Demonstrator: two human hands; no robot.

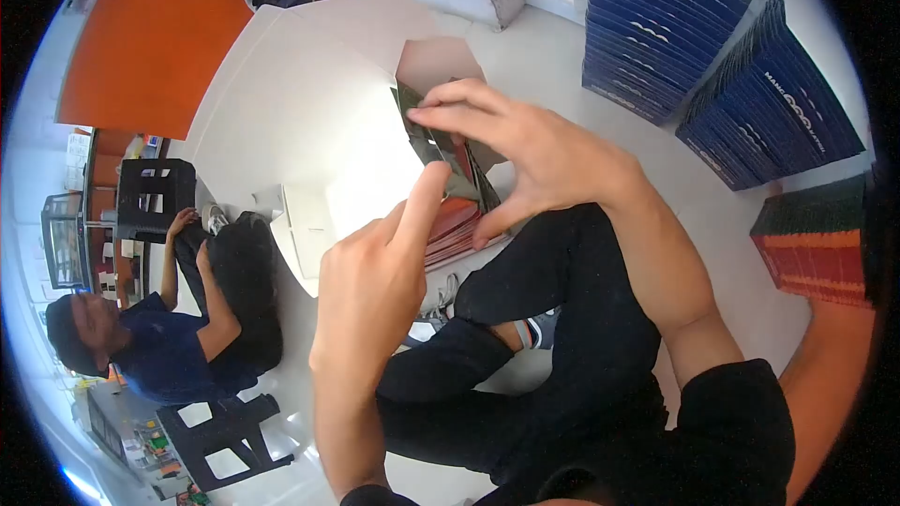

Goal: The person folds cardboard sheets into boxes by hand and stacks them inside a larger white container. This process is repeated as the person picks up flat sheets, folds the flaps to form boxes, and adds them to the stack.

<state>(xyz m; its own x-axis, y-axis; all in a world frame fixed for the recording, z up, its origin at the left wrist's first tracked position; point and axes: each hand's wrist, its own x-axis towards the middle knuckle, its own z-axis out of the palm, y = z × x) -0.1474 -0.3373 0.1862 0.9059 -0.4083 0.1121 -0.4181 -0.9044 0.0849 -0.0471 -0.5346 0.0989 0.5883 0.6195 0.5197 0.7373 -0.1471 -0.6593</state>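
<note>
- White table (291, 84): we see its bright top extending left of the open box, our landmark.
- Orange panel (155, 33): we place it beyond the table, well to the upper left of the box.
- Blue printed stacks (656, 33): we find them standing to the upper right of the box.
- Seated person (169, 347): we note dark clothing, well left of the box.
- Open box (436, 61): we locate it at the table's right edge, pinkish flap raised, between the two hands.
- Left hand (370, 267): below the box, one digit extended towards it, the others curled; we cannot tell whether they grasp anything.
- Right hand (544, 145): over the right of the box, fingers spread and arched, thumb low; we cannot tell whether they grip.
- Red-edged stack (455, 228): we see it in the near part of the box.
- Dark green packet (457, 185): we see it within the box, beside the red-edged stack.
</note>
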